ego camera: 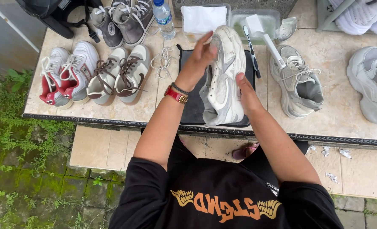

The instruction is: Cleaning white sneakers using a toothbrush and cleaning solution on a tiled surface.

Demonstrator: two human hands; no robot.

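Seen from above, a right hand (244, 91) grips a white sneaker (223, 76) over a dark mat (190, 108) on the tiled surface (337, 114), the left hand (199, 57) open-fingered against its side, where a loosened hold could likely knock the brushes (256, 40) beyond.
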